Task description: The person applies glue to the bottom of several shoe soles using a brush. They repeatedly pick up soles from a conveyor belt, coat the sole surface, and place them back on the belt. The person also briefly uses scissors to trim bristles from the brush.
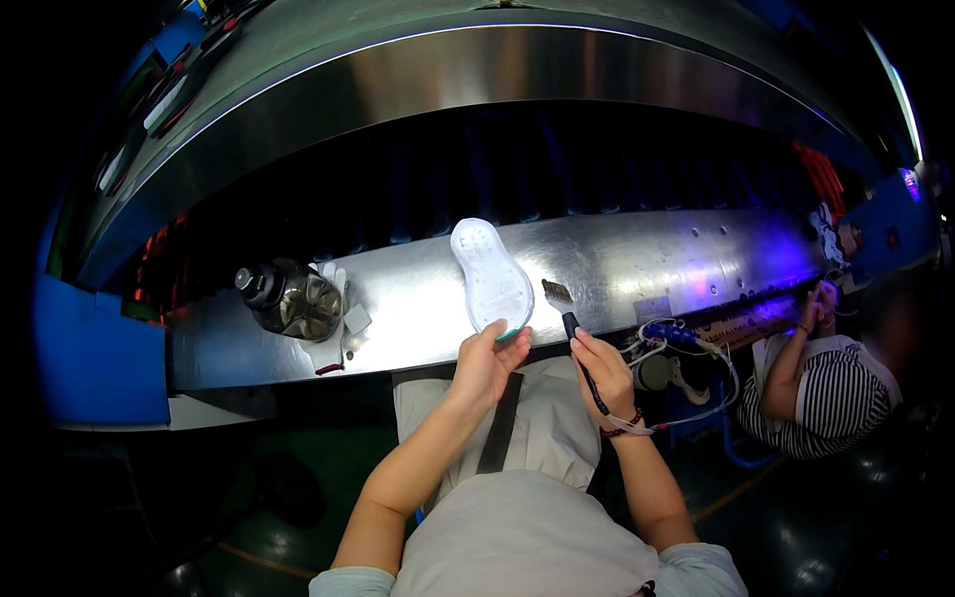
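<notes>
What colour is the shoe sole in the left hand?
The shoe sole is mostly white, best seen in the head view.

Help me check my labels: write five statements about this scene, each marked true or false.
1. The left hand holds a white sole-shaped piece. True.
2. The right hand is empty. False: it holds a black-handled flat brush.
3. The brush's bristles touch the piece. False: they are apart.
4. A dark see-through bottle with a black cap is left of the piece. True.
5. A black-and-white striped sleeve shows at the right. True.
</notes>
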`<action>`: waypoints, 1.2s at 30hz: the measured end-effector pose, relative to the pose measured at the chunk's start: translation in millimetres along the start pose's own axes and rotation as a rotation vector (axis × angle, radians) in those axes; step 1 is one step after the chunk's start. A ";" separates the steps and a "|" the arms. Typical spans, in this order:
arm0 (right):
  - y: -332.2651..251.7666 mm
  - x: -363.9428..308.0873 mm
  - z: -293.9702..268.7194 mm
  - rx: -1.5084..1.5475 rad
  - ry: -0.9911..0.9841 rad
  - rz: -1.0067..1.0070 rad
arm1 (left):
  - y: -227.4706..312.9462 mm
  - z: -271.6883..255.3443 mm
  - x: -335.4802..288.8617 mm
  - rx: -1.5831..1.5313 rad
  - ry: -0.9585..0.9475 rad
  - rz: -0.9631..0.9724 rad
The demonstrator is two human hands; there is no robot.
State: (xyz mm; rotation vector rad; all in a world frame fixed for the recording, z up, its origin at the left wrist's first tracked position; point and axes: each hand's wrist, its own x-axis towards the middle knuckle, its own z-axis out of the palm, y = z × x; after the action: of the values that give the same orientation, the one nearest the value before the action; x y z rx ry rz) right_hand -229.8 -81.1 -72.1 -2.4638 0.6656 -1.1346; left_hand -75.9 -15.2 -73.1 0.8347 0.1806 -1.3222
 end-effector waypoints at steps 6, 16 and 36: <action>1.0 -2.2 -1.4 -0.007 -0.012 -0.001 | 5.0 -6.3 4.2 -0.034 0.052 0.034; 3.3 -1.6 -6.7 -0.016 0.009 -0.037 | 20.1 -18.8 11.7 -0.040 0.104 0.150; 9.5 34.5 -21.5 -0.239 -0.330 -0.599 | -0.4 0.4 -5.9 0.174 0.017 0.083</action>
State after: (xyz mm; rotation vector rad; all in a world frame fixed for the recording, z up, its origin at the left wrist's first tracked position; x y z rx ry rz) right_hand -229.4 -110.3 -42.3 -3.0710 -0.0514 -0.8177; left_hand -78.1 -10.8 -69.7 0.9907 0.0437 -1.2659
